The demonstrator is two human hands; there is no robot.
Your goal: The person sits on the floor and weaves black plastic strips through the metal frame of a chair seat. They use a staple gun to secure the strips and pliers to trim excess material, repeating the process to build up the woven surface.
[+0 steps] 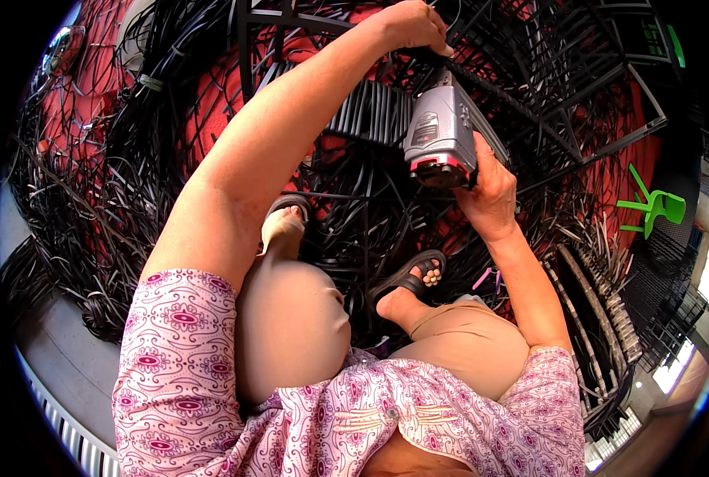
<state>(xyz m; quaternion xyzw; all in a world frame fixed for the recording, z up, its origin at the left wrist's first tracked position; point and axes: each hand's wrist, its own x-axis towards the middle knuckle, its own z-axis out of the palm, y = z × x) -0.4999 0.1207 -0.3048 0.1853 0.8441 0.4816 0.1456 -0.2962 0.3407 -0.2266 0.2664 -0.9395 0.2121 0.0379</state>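
My right hand (489,195) is wrapped around the grip of a silver-grey staple gun (440,119) with a red and black end cap. Its nose points away from me, toward a dark frame partly wound with flat black strips (370,111). My left hand (415,27) reaches across to the far side, fingers pinched together just beyond the gun's nose. Whatever those fingers hold is too small and dark to make out. Whether the nose touches the frame I cannot tell.
Loose black strips (76,199) lie in tangles over a red cloth (211,87) all around my sandalled feet. More dark frame bars (633,135) stand at the right. Farther right are a small green plastic chair (656,208) and a woven basket-like piece (601,318).
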